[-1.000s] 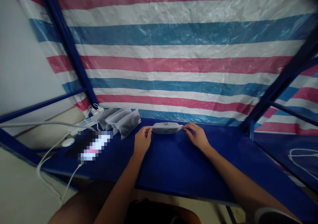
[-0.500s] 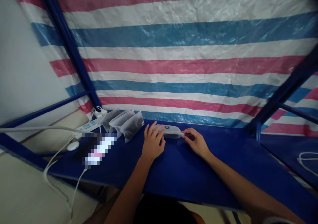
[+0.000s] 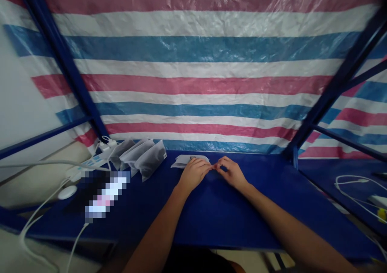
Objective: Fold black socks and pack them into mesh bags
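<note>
Left grip [image 3: 195, 173] is covering part of the grey pouch [image 3: 180, 161], right grip [image 3: 232, 174] is meeting left; can't tell if either's clamped. Uneven pulling could be skewing it.

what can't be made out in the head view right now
- Near right part of the gray pouch: head view, hidden by the left hand.
- What the right hand pinches, if anything: head view, fingertips meet, too small.
- Screen content: head view, pixelated.
- White cable: head view, cut by the right edge.
</note>
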A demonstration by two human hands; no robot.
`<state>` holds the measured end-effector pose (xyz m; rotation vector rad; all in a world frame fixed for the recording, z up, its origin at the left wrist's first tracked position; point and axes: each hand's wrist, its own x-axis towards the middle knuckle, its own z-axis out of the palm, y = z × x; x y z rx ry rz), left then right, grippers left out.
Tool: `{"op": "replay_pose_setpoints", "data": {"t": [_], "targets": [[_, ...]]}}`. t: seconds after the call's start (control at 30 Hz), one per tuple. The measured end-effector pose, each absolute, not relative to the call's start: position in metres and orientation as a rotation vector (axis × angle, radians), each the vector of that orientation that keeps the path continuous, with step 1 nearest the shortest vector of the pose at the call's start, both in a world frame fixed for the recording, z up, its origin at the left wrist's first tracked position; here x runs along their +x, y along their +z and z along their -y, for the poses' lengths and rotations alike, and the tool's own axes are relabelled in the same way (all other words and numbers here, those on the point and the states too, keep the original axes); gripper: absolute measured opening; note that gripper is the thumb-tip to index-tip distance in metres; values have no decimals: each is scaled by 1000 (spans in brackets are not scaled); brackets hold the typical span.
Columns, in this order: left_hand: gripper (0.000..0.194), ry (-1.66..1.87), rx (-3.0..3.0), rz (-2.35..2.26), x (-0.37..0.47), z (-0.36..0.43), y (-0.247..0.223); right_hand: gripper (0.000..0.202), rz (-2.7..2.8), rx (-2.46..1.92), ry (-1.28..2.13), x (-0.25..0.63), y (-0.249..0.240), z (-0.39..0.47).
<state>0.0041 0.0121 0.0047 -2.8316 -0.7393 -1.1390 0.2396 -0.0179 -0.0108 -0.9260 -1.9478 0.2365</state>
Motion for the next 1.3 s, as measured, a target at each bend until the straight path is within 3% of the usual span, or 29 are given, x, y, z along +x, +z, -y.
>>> {"op": "replay_pose_setpoints", "data": {"t": [0.37, 0.77, 1.3], "targets": [[14, -1281, -2473, 1123, -51, -36, -2, 18, 1924, -991, 20, 276, -10, 1], [19, -1513, -2533, 1293, -55, -36, 0, 22, 1877, -990, 81, 278, -16, -1], [19, -1602, -2694, 1107, -26, -18, -8, 27, 2042, -1035, 18, 253, -16, 15]]}}
